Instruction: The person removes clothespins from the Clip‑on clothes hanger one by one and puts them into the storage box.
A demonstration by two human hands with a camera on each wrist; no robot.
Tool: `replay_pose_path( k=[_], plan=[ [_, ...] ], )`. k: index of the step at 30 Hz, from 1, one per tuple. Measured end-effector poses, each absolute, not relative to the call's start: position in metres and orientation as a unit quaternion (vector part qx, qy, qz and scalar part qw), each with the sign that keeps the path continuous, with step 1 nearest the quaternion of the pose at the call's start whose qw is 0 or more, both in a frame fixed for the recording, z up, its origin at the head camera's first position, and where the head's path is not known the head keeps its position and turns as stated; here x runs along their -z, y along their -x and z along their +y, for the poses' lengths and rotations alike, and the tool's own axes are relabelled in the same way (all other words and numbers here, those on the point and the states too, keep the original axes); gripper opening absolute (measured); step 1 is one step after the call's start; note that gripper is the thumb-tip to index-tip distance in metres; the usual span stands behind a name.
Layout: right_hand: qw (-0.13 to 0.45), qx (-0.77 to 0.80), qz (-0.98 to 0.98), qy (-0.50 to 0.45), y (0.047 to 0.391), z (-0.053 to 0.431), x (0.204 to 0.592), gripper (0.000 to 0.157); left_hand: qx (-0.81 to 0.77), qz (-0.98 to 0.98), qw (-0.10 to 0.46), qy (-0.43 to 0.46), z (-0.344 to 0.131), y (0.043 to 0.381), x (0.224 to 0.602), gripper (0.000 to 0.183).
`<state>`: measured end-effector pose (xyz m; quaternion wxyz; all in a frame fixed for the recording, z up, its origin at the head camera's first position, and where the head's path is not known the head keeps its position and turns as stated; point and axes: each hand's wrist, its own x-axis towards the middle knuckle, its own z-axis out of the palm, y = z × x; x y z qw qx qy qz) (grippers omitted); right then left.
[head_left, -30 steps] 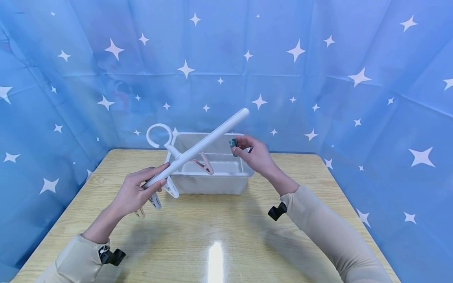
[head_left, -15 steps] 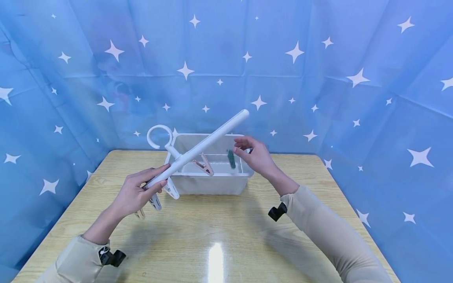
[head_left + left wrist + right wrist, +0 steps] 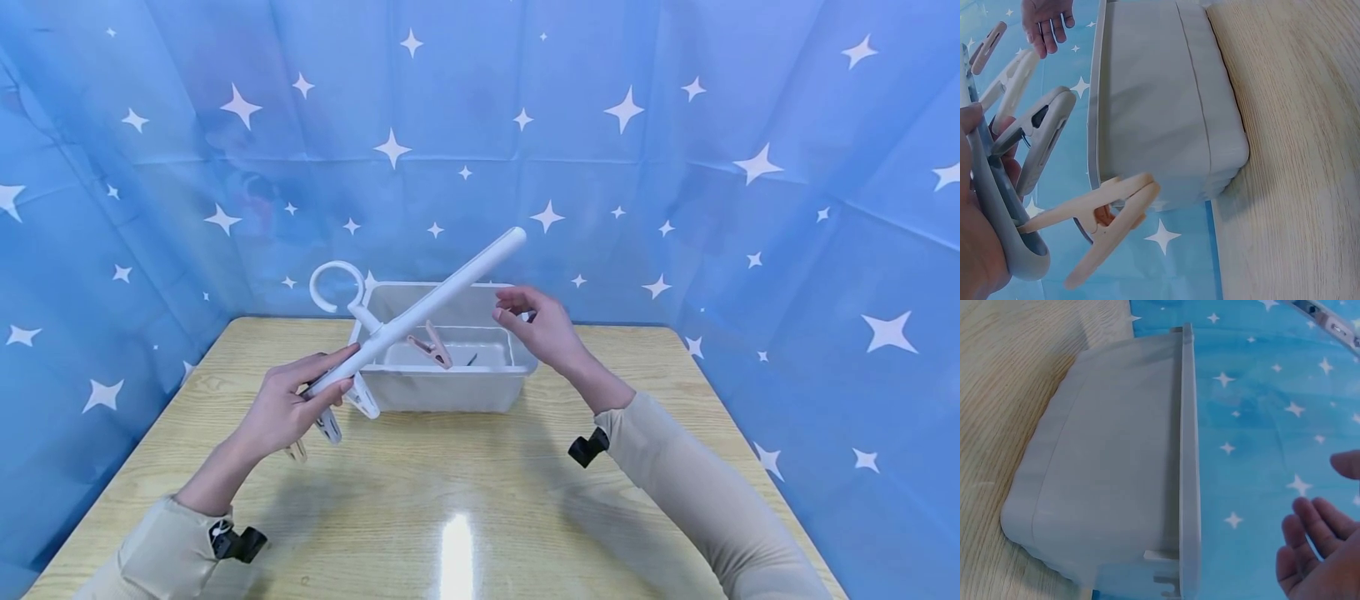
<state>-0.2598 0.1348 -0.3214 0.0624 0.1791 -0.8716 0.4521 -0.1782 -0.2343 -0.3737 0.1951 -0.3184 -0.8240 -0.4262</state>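
Observation:
My left hand (image 3: 288, 408) grips one end of a white clip hanger (image 3: 420, 312), whose bar slants up to the right over the bin and whose ring hook (image 3: 335, 267) points away. Several clips hang from the bar: a pink clip (image 3: 432, 348), a white clip (image 3: 363, 398), a grey clip (image 3: 1038, 137) and a beige clip (image 3: 1110, 219). My right hand (image 3: 540, 329) hovers over the right side of the pale grey bin (image 3: 442, 392), thumb and fingers apart, holding nothing. Inside the bin a small dark sliver (image 3: 472, 359) shows behind the front rim; most of it is hidden.
The bin stands at the back of a wood-grain table (image 3: 450, 475), close to a blue curtain (image 3: 480, 192) with white stars. More curtain closes off both sides. A bright reflection lies on the table's front part.
My right hand has let go of a dark green clip, which has dropped into the bin. The left hand and the hanger have stayed nearly still.

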Motion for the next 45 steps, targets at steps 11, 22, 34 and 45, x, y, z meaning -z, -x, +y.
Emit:
replay_pose_path(
  k=[11,22,34,45],
  plan=[
    [0.062,-0.462,-0.864,-0.189,0.256,0.13,0.315,0.037,0.43,-0.823,0.211,0.306,-0.23,0.176,0.37,0.05],
    [0.055,-0.473,-0.855,-0.204,0.248,0.126,0.31,0.037,0.42,-0.833,0.208,0.295,-0.23,0.176,0.368,0.051],
    [0.043,-0.476,-0.849,-0.224,0.24,0.12,0.304,0.037,0.423,-0.833,0.2,0.294,-0.229,0.175,0.367,0.05],
    [0.036,-0.477,-0.847,-0.234,0.236,0.117,0.302,0.036,0.42,-0.837,0.202,0.285,-0.227,0.177,0.365,0.05]
  ],
)
